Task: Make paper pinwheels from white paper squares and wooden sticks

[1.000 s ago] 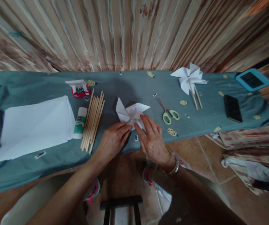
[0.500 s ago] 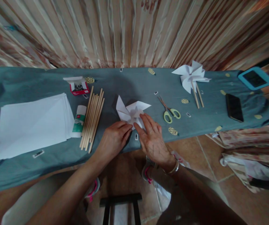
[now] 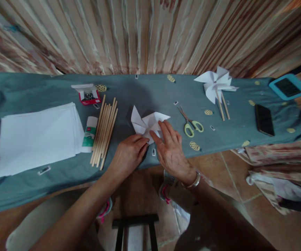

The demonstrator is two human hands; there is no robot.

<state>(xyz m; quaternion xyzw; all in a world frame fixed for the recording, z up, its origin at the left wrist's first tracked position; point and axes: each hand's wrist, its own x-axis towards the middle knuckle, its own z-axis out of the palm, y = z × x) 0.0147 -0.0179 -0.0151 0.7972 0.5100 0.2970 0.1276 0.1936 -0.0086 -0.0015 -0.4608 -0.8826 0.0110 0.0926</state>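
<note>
A white paper pinwheel (image 3: 150,122) with folded blades lies on the cloth-covered table in front of me. My left hand (image 3: 131,151) pinches the near edge of its paper between thumb and fingers. Across its right side rests my right hand (image 3: 171,151), fingers stretched out and apart, the thumb on the paper close to the middle. My fingers cover part of the near and right blades. Green-handled scissors (image 3: 188,122) lie to the right of the pinwheel, and several wooden sticks (image 3: 104,134) lie to the left of my left hand.
A glue stick (image 3: 89,134) lies beside the sticks, with a stack of white paper (image 3: 37,139) further left. Behind them stands an open red box (image 3: 89,97) of small dark pieces. Finished-looking pinwheels (image 3: 215,83) on sticks, a phone (image 3: 264,120) and a blue-framed device (image 3: 288,87) lie right.
My right fingers have shifted slightly up and forward over the pinwheel's right blade. My left hand keeps its pinch on the near edge. The view has moved a little.
</note>
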